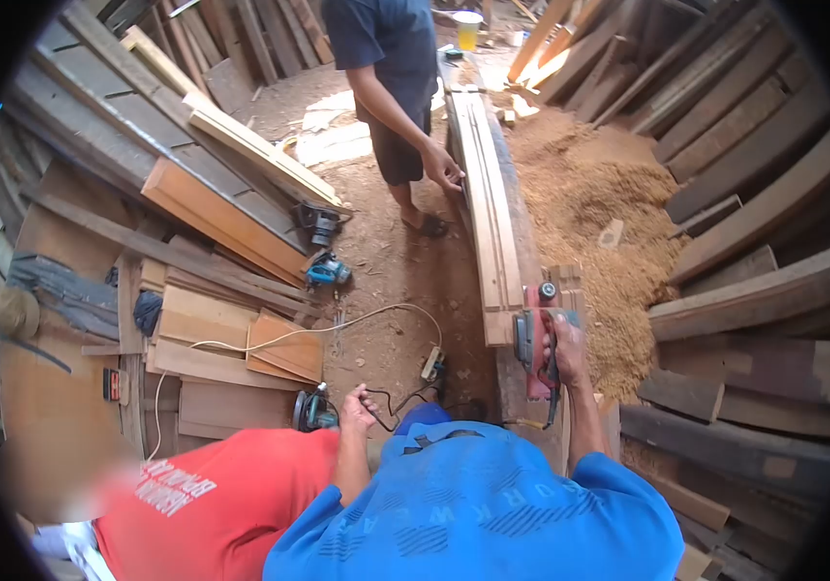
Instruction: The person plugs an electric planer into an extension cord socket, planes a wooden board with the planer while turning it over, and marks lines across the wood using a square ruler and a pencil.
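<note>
My right hand [571, 354] is wrapped around the handle of a red hand-held power tool [536, 358] with a dark knob at its front. Whether it is a planer or a belt sander I cannot tell. The tool is at the near end of a long grooved timber [489, 223] lying along a bench. Lower on the left, my left hand [358, 408] is closed around a black power cord [383, 395]. Near that hand are a teal power tool [313, 410] on the floor and a socket box [431, 364].
A co-worker [386, 87] stands left of the bench, one hand [442, 167] at the timber. A person in a red shirt [221, 494] is close on my left. Sawdust [609, 213] is heaped to the right. Boards [764, 252] and floor tools [328, 270] line the sides.
</note>
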Motion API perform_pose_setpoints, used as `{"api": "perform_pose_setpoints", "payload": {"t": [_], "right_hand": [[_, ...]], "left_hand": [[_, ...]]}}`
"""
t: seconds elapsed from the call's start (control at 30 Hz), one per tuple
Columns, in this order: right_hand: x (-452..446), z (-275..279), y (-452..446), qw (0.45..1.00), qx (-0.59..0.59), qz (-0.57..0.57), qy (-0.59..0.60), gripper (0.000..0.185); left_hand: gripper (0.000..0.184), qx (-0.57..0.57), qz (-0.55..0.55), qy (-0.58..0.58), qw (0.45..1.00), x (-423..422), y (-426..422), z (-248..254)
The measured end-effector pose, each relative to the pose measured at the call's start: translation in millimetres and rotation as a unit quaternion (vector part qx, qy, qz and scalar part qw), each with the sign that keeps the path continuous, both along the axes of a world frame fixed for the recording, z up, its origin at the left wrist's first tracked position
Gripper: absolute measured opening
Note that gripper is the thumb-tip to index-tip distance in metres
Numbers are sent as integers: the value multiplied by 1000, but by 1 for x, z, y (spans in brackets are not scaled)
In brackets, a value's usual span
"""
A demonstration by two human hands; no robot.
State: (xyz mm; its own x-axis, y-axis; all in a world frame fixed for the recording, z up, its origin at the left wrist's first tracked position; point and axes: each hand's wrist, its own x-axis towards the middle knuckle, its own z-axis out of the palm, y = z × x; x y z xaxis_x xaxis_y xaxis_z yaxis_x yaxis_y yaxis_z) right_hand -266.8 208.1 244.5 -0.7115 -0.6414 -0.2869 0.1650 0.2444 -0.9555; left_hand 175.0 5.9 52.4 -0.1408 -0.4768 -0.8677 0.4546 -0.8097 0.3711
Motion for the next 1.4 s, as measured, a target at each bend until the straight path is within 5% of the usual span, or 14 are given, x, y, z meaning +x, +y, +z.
{"api": "perform_pose_setpoints", "payload": {"t": [0.27,0.4,0.5,0.53,0.6,0.67,0.8,1.1,1.4], "right_hand": [[-4,-8,14,1000,21,-7,-17,47],[0,1,22,999,39,-8,-16,45],[1,1,30,998,66,-1,6,42],[3,0,34,997,80,6,15,42],[6,-3,41,996,91,23,-7,40],[10,-4,49,995,87,37,-10,37],[18,-15,60,997,56,57,-8,38],[28,-13,59,996,56,63,-7,41],[22,-17,46,996,32,74,-42,37]], "left_hand": [[14,-33,77,-172,982,55,-60,1],[27,-80,-94,-290,949,82,-63,-13],[45,-104,-187,-448,868,86,-56,-87],[65,-85,-340,-503,790,57,-39,-24],[64,-240,-323,-378,834,50,-38,-78],[65,-161,-224,-135,952,-25,-14,24],[62,-252,-159,30,954,-104,-35,67],[47,-322,-206,-13,924,-219,-111,127],[30,-400,-255,-83,876,-179,-79,83]]}}
